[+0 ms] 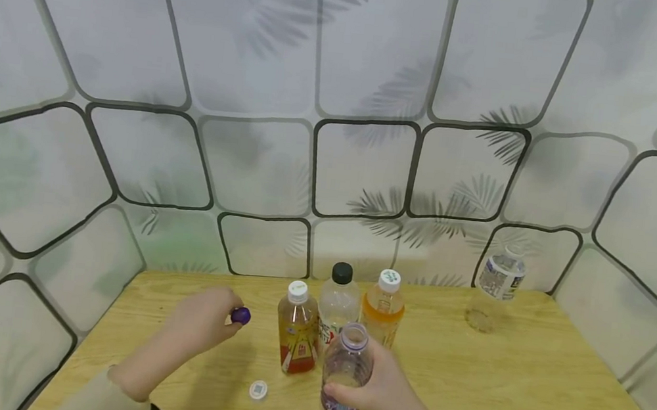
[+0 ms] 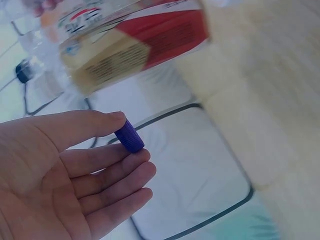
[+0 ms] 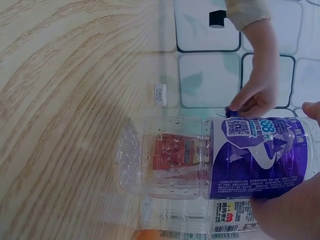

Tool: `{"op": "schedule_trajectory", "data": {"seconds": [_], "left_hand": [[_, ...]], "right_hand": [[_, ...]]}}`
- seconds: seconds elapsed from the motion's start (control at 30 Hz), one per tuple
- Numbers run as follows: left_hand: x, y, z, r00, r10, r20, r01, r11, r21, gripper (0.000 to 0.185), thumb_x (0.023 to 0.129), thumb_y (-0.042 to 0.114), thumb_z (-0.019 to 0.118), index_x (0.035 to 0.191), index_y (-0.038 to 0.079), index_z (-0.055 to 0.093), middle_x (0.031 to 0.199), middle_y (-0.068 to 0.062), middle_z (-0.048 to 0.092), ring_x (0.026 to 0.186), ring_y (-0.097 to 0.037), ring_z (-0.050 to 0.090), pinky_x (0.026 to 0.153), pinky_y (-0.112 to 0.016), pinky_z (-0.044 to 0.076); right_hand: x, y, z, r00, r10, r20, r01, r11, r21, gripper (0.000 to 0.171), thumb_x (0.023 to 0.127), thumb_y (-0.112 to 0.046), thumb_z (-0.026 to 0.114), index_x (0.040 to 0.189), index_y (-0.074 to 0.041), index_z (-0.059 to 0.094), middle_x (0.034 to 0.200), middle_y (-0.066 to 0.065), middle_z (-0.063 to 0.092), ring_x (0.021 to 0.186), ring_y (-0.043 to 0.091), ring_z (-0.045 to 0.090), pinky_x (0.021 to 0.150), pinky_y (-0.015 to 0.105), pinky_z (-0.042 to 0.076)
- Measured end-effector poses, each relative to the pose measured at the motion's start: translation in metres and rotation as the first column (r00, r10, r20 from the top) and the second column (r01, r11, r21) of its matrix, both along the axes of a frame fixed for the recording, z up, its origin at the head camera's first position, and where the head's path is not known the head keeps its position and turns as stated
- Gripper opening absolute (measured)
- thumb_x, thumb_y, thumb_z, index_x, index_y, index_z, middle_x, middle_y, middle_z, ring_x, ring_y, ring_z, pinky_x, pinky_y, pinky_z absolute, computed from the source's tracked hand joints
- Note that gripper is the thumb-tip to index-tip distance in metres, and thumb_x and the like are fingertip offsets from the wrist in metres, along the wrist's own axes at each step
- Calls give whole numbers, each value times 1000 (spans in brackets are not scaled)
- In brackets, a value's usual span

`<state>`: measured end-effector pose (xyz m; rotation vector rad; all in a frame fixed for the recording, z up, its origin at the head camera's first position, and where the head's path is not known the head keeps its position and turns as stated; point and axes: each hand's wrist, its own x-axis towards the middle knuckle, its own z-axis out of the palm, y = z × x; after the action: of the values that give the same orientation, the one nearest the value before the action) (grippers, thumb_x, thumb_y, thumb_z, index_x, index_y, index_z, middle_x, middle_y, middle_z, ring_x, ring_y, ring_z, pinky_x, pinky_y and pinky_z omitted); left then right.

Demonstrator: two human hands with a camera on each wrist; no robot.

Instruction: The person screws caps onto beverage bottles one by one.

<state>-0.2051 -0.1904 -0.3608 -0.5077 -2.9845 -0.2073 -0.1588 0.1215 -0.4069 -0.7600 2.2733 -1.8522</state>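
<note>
Near the front edge of the wooden counter (image 1: 525, 382), the right hand (image 1: 390, 389) wraps its grip around a clear bottle with a purple label (image 1: 344, 378), fingers and thumb curled round the lower body. The bottle stands roughly upright, its long axis vertical, and its open neck faces up with no cap on it.

The left hand (image 1: 204, 325) hovers to the left of the bottle and slightly farther back, apart from it. Its grip is pinched together on a small purple cap (image 1: 240, 316), held between thumb and forefinger, as the left wrist view shows plainly (image 2: 129, 136). From the cap, the bottle's open mouth lies to the right and a little nearer the person; a brown tea bottle with a white cap (image 1: 296, 330) stands between the two, beside the path. The left hand is the one nearer the cap's side; the right hand steadies the bottle.

The bottle is transparent, ribbed plastic, and looks empty or nearly so; the label carries white print and a code square (image 3: 235, 128).

Behind it stand a clear bottle with a black cap (image 1: 338, 298) and an orange drink bottle (image 1: 382, 309). A loose white cap (image 1: 258, 389) lies on the counter near the left forearm. Another clear bottle (image 1: 495, 287) stands well apart at the far right.
</note>
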Motion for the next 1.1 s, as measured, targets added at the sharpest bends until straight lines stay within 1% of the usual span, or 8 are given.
{"op": "schedule_trajectory", "data": {"seconds": [0.13,0.27,0.37,0.5,0.67,0.8,0.9,1.1], "left_hand": [[5,1,14,999,-21,-35,20,1000,-5,12,86,15,89,85,13,77,84,1,71,77,-13,66,68,-35,58],[10,2,23,997,-34,-74,33,999,-25,12,86,18,89,87,14,78,84,2,69,77,-13,66,70,-35,59],[14,4,30,996,-36,-84,33,999,-28,12,86,19,89,87,14,78,83,4,69,77,-12,66,70,-35,59],[21,8,41,995,-39,-97,37,999,-23,12,86,18,89,90,14,78,85,3,71,79,-14,68,73,-36,61],[29,16,54,991,-57,-125,55,998,-19,14,86,19,89,95,15,79,92,3,72,84,-14,70,75,-35,62],[34,24,63,989,-67,-132,65,998,-22,16,87,21,89,100,16,80,93,4,72,82,-12,68,72,-33,60],[36,30,69,986,-80,-145,78,997,-23,16,88,22,88,102,17,81,91,5,70,79,-9,65,69,-30,57],[39,46,78,977,-112,-181,111,994,-14,20,89,21,87,108,16,81,91,6,70,80,-9,65,70,-29,57]], "right_hand": [[0,0,0,1000,-3,4,3,1000,5,61,85,-13,86,134,8,58,127,25,70,109,3,71,94,24,60],[0,0,-1,1000,-3,13,3,1000,9,60,85,-13,86,134,8,58,128,26,69,109,2,71,96,24,60],[0,0,-2,1000,-4,11,3,1000,15,60,85,-13,86,134,8,58,128,26,69,108,2,71,95,24,60],[0,-1,-2,1000,-7,7,7,1000,23,61,84,-14,86,133,8,58,127,25,69,108,2,71,95,24,60],[0,-1,-2,1000,-6,4,6,1000,25,60,85,-15,86,133,7,59,128,25,69,109,1,71,96,25,60],[-1,-1,-2,1000,-4,10,3,1000,20,60,86,-15,86,134,7,58,129,25,69,109,1,71,97,26,60],[-2,-1,-3,1000,2,12,-2,1000,5,60,86,-14,86,134,7,58,128,26,68,109,1,71,97,27,61],[-3,-1,-6,1000,7,-5,-7,1000,-11,59,86,-12,85,133,9,57,127,28,68,109,1,71,97,23,60]]}}
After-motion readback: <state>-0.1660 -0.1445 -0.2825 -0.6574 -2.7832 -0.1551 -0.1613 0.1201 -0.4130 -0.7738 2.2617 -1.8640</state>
